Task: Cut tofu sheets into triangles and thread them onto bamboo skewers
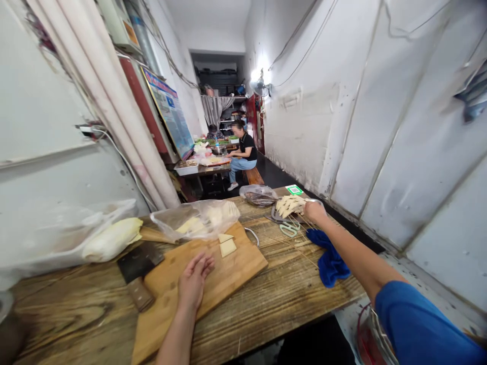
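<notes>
My left hand (195, 278) rests over the wooden cutting board (171, 299), fingers loosely bent and slightly apart, holding nothing visible. Just beyond its fingertips lie two flat, pale yellow pieces (227, 247), which look like tofu sheet. My right hand (315, 212) reaches to the far right of the table, fingers closed at the stick ends of a pile of skewers (291, 205) threaded with folded pale pieces. It seems to grip a skewer, though the fingertips are partly hidden. The pile lies on a grey tray (277, 215). Green-handled scissors (289, 229) lie beside it.
A cleaver (139, 263) lies left of the board, near a pale cabbage (112, 239). A clear bag (201, 218) of pale pieces touches the board's far edge. A blue cloth (329, 261) lies at right. Another person (243, 152) sits at a farther table.
</notes>
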Tool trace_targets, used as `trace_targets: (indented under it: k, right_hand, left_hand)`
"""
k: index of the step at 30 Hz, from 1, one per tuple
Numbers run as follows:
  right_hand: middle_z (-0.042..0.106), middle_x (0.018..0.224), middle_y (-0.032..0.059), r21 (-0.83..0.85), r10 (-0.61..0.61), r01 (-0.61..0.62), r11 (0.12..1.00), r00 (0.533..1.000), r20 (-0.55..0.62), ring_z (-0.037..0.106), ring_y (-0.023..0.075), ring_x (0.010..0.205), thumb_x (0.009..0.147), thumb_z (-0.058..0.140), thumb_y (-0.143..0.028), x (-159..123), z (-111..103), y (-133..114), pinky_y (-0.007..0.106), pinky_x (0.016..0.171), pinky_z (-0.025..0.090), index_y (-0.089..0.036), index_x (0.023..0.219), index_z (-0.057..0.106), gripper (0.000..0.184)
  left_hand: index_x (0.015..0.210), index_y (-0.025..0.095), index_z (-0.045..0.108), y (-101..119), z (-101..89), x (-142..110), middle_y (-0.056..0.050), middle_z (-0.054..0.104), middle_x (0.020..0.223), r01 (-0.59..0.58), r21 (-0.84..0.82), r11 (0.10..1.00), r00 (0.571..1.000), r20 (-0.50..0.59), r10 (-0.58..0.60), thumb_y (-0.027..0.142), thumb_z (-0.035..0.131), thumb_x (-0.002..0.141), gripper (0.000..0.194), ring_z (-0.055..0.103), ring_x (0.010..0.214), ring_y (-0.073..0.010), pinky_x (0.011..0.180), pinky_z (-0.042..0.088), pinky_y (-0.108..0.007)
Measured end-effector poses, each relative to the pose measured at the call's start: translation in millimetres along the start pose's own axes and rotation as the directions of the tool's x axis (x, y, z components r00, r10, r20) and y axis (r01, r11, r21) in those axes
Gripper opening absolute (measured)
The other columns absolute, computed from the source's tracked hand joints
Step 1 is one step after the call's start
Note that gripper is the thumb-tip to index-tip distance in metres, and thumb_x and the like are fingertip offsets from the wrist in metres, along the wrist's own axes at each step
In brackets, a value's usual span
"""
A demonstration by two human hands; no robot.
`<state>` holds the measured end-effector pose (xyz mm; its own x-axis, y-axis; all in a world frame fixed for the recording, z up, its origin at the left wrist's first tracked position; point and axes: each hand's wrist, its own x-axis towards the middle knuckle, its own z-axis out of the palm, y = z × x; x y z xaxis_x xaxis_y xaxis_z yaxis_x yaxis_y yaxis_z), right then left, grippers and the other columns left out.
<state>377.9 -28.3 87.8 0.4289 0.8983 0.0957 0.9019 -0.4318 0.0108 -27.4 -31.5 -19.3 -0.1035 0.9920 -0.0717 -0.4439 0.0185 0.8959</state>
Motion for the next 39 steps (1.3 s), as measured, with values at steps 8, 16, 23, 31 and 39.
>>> trace_targets:
  k: [8,16,23,31,39]
  right_hand:
    - [0.065,0.079,0.0179,0.008,-0.313,0.313,0.95,0.95,0.006,0.061,0.0266,0.079,0.079,0.051,-0.015,-83,38,-55,0.033,0.069,0.043,-0.008,0.073,0.066,0.018]
    - [0.068,0.082,0.018,0.024,-0.308,0.307,0.951,0.951,0.031,0.064,0.0256,0.08,0.073,0.042,0.003,-91,48,-50,0.033,0.069,0.046,-0.01,0.078,0.068,0.03]
    - [0.067,0.08,0.0141,0.085,-0.282,0.285,0.955,0.958,-0.046,0.064,0.021,0.073,0.08,0.042,-0.01,-85,31,-40,0.028,0.063,0.044,-0.014,0.083,0.063,0.021]
    - [0.066,0.069,0.0014,0.879,-0.324,0.288,0.379,0.932,-0.166,0.063,0.0144,0.053,0.085,0.039,-0.036,-92,25,-75,0.023,0.051,0.046,-0.02,0.086,0.053,0.021]
    - [0.065,0.064,0.001,0.958,-0.254,-0.082,-0.275,0.967,0.01,0.063,0.0152,0.058,0.063,0.066,-0.042,-80,43,-145,0.025,0.053,0.05,-0.018,0.071,0.054,0.028]
  left_hand:
    - [0.104,0.015,0.061,-12,11.0,-4,-0.011,0.063,0.106,-0.355,0.719,0.597,0.927,0.189,0.324,0.033,0.054,0.076,0.034,0.059,0.096,-0.0218,0.091,0.042,-0.039]
    - [0.096,0.011,0.06,7,50.5,9,-0.017,0.061,0.104,-0.538,0.833,-0.131,0.837,0.546,0.034,0.022,0.045,0.081,0.024,0.055,0.098,-0.0232,0.087,0.039,-0.033]
    - [0.092,0.009,0.059,22,61.4,21,-0.018,0.062,0.088,-0.62,0.727,-0.296,0.784,0.584,-0.211,0.015,0.039,0.08,0.024,0.058,0.081,-0.0229,0.075,0.039,-0.032]
    - [0.075,0.018,0.06,21,42.1,20,-0.007,0.061,0.101,-0.692,0.72,0.056,0.721,0.684,0.109,0.01,0.045,0.067,0.019,0.053,0.099,-0.0177,0.087,0.038,-0.028]
    - [0.09,0.014,0.057,-2,39.4,9,-0.013,0.057,0.103,-0.254,0.96,0.121,0.937,0.212,0.279,0.041,0.062,0.063,0.039,0.049,0.1,-0.0284,0.085,0.036,-0.041]
